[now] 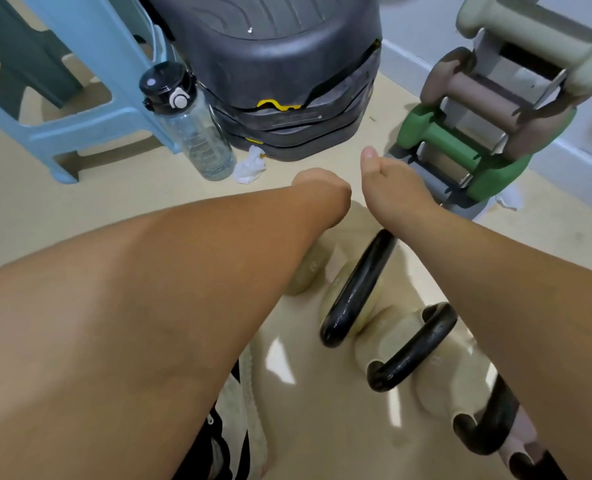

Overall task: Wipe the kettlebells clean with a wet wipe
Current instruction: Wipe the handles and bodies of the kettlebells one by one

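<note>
A row of beige kettlebells with black handles runs from the centre to the bottom right. The nearest-to-centre handle (356, 289) stands tilted, a second handle (412, 351) lies behind it, and a third (484, 427) is partly under my right forearm. Another beige kettlebell body (305, 271) peeks out under my left arm. My left hand (322, 192) is curled downward, its fingers hidden. My right hand (394, 192) is beside it with the thumb sticking up, fingers also hidden. A crumpled white wipe (249, 166) lies on the floor beyond my left hand.
A clear water bottle (190, 126) with a black lid stands by a blue plastic stool (80, 98). Stacked black step platforms (280, 81) sit at the back. A rack of green, brown and pale dumbbells (478, 133) stands at right, with a white scrap (509, 199) beside it.
</note>
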Demonstrator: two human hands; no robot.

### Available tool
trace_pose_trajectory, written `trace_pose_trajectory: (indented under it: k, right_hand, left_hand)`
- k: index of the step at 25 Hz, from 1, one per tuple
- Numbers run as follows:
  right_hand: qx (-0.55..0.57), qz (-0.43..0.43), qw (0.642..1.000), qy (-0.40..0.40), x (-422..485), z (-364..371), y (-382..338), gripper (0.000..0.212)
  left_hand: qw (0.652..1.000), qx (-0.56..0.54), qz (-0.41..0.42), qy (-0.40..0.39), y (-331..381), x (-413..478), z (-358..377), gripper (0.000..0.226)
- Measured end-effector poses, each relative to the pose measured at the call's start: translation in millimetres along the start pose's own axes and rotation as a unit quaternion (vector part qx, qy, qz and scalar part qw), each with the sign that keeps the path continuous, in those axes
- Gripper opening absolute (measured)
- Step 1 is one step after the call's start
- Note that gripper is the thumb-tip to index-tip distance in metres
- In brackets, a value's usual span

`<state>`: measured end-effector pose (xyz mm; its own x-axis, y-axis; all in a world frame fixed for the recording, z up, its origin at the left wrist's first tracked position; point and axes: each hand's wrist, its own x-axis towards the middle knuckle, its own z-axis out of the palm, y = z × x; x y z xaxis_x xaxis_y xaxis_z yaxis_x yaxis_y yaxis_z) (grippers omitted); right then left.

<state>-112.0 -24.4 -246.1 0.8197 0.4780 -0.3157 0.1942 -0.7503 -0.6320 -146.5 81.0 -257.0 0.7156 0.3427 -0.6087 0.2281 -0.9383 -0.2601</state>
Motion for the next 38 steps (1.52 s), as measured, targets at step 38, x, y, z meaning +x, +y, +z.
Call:
trace_pose_trajectory:
  k: [38]
  right_hand:
    - [-0.041,-0.089,0.985,-0.145,-21,31,-21,0.047]
  left_hand:
    - [0.894,-0.361,-0.064,0.258,-23,-92,121,0.058]
